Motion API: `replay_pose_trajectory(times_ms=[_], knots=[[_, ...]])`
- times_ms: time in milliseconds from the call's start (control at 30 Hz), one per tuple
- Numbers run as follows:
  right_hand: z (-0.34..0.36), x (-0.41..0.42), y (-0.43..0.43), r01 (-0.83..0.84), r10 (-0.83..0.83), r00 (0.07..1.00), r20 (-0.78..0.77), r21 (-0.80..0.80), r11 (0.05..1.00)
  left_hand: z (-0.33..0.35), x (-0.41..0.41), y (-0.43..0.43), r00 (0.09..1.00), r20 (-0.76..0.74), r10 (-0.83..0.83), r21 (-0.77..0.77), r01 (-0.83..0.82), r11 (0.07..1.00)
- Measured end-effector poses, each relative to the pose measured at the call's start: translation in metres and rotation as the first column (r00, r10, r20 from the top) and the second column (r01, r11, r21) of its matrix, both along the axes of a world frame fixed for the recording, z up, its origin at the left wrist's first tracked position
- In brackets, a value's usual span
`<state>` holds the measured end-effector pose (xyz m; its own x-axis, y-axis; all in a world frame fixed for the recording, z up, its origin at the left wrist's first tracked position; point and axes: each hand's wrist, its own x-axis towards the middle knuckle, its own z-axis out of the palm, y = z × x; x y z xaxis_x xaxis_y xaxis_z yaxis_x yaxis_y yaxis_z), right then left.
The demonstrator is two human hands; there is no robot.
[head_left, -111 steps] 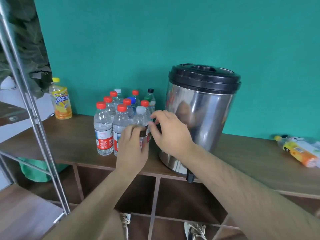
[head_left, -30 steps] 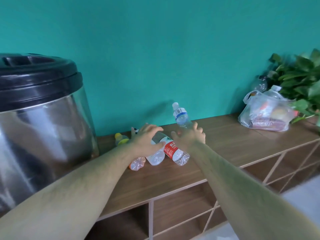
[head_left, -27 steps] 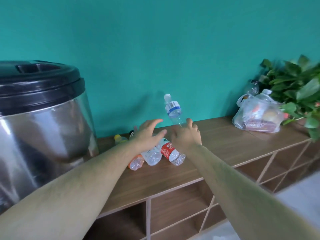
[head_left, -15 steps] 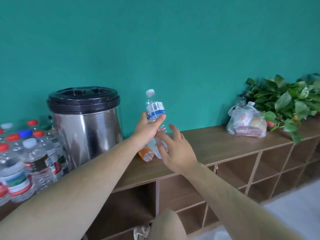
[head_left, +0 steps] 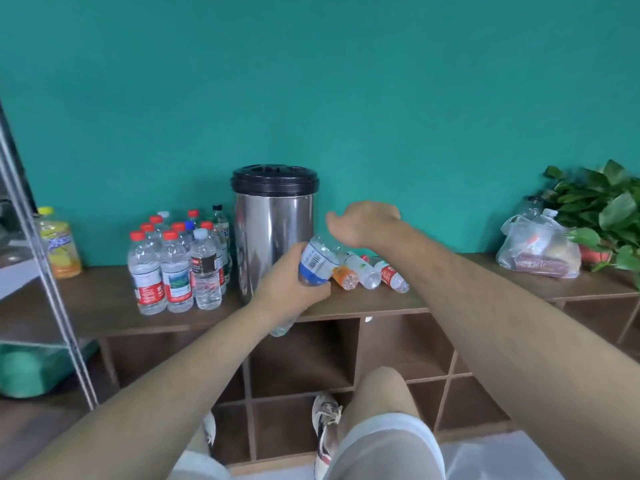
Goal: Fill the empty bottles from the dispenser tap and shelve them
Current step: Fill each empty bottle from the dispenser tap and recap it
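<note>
Bottle (head_left: 318, 263) (blue label) in left hand (head_left: 287, 289); right hand (head_left: 363, 223) above.

Our forearms (head_left: 502, 323) bare, our shorts (head_left: 384, 445) white, our sneakers (head_left: 325, 427) pale and laced with dark red markings along the side.

On the long wooden bench (head_left: 450, 292), the round steel dispenser with a black lid (head_left: 275, 237) stands back by the wall. Left of it stands a cluster of clear capped plastic bottles (head_left: 176, 268). Farther left a yellow juice bottle (head_left: 59, 244) stands behind the slanted metal rack post (head_left: 45, 271). Just right of the dispenser, three small plastic bottles (head_left: 370, 273) lie on their sides, close together. At the bench's far right sits a clear plastic bag (head_left: 538, 249), with a leafy green plant (head_left: 602, 209) behind it. My left hand (head_left: 289, 289) holds a tilted clear bottle with a blue label (head_left: 317, 263) in front of the dispenser, and my right hand (head_left: 363, 221) is just above its upper end. Open wooden cubbies (head_left: 301, 355) lie under the bench.
</note>
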<state>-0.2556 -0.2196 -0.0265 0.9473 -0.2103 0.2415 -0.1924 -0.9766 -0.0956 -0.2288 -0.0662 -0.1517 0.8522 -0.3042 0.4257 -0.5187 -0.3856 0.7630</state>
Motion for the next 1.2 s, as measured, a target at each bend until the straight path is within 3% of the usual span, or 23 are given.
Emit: replay_pose_trajectory(times_ms=[67, 133, 267, 367, 567, 733, 933, 1067, 1200], knots=[[-0.006, -0.008, 0.013, -0.016, 0.016, 1.0, -0.009, 0.03, 0.999, -0.008, -0.015, 0.008, 0.974, 0.134, 0.184, 0.093, -0.197, 0.976], [-0.014, -0.011, 0.023, -0.066, 0.066, 0.998, 0.018, 0.034, 0.997, -0.013, -0.027, 0.012, 0.961, 0.139, 0.239, 0.09, -0.252, 0.964], [-0.028, -0.013, 0.032, -0.23, 0.221, 0.971, 0.093, 0.096, 0.968, -0.022, -0.034, 0.031, 0.996, -0.078, 0.046, -0.071, -0.052, 0.996], [-0.032, -0.016, 0.035, -0.36, 0.359, 0.933, 0.037, 0.13, 0.924, -0.025, -0.036, 0.046, 0.98, -0.184, -0.08, -0.107, 0.061, 0.992], [-0.036, -0.011, 0.038, -0.507, 0.533, 0.841, -0.095, 0.208, 0.837, -0.039, -0.038, 0.065, 0.932, -0.33, -0.15, -0.181, 0.093, 0.979], [-0.043, 0.002, 0.033, -0.586, 0.619, 0.78, -0.087, 0.245, 0.773, -0.057, -0.026, 0.07, 0.914, -0.374, -0.157, -0.204, 0.085, 0.975], [-0.076, 0.036, 0.015, -0.51, 0.525, 0.849, 0.062, 0.355, 0.783, -0.081, 0.0, 0.072, 0.899, -0.413, -0.144, -0.21, 0.06, 0.976], [-0.126, 0.061, 0.005, -0.35, 0.34, 0.932, 0.13, 0.575, 0.74, -0.105, 0.025, 0.067, 0.893, -0.435, -0.119, -0.23, 0.017, 0.973], [-0.183, 0.08, 0.001, -0.215, 0.162, 0.977, 0.142, 0.65, 0.729, -0.136, 0.048, 0.056, 0.897, -0.437, -0.074, -0.264, -0.05, 0.963]])
